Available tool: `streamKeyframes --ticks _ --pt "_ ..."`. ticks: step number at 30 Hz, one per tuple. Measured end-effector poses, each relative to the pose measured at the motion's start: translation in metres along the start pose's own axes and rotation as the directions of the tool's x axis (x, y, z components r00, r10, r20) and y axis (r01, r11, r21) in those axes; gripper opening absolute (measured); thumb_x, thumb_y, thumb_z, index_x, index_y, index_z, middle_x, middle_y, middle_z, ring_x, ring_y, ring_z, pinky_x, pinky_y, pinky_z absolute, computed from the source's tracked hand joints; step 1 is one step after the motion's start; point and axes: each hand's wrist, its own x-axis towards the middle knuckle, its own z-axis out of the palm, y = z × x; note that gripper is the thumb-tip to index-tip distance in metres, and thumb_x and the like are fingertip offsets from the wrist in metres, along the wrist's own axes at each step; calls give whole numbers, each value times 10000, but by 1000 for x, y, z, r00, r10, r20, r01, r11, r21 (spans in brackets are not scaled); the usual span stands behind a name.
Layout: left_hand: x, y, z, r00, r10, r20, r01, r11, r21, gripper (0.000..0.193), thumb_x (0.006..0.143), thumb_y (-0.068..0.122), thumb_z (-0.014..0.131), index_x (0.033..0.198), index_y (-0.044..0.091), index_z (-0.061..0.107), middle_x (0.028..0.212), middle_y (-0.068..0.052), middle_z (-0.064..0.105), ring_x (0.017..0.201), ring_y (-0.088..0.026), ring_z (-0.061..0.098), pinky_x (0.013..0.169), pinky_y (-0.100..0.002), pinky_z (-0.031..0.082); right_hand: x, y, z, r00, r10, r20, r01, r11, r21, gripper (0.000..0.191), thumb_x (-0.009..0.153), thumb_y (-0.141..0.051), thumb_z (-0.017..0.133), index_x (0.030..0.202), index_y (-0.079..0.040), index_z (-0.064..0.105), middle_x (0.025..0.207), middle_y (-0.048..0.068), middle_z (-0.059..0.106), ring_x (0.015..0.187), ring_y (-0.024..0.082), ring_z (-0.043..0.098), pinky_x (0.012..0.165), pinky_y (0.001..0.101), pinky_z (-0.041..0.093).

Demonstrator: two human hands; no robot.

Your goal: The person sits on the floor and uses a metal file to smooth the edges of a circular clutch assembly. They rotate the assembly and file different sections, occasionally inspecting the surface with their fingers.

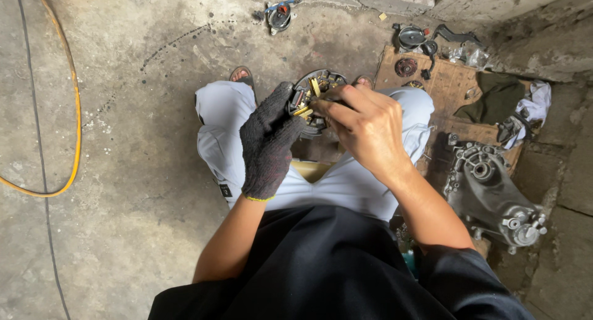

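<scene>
Looking down from the head camera, a person sits low on a concrete floor (123, 233), with knees in white trousers (222, 122) showing in the middle of the frame. The left hand (269, 144) wears a dark knit glove and is wrapped around the left edge of a round metal part with copper coils (312, 88), holding it up just above the knees, a little above the middle of the frame. The right hand (364, 125) is bare and its fingers are pinched narrow on a thin tool (327, 100) whose tip touches the round part. The round part looks hard and stiff and a bit heavy for its size, and maybe greasy, so the outer rim seems the best place to grip it. The thin copper wires look easy to hurt, so fingers should stay off them. At the right of the frame lies a big grey metal engine case (491, 199), next to a flat brown board (451, 85) with small parts and rags (516, 104) on it. An orange cable (75, 110) curves down the left side of the frame. Another small round part (279, 16) sits at the top middle.
</scene>
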Motion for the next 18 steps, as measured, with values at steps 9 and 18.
streamKeyframes --ticks 9,18 --pt "-13 -18 0 914 -354 -197 303 920 -247 131 979 88 753 1047 -2 687 766 -11 616 550 -68 507 464 -226 381 -7 -8 5 962 127 -240 -90 984 157 238 932 -9 816 1155 -76 766 989 108 640 891 238 717 882 352 598" --pt "-18 -16 26 916 -279 -290 172 923 -345 213 925 87 712 1133 45 695 827 7 652 547 -57 474 488 -214 383 -1 -29 10 950 301 -85 -284 944 168 288 928 -41 800 1212 -66 756 987 138 647 803 267 700 811 338 573"
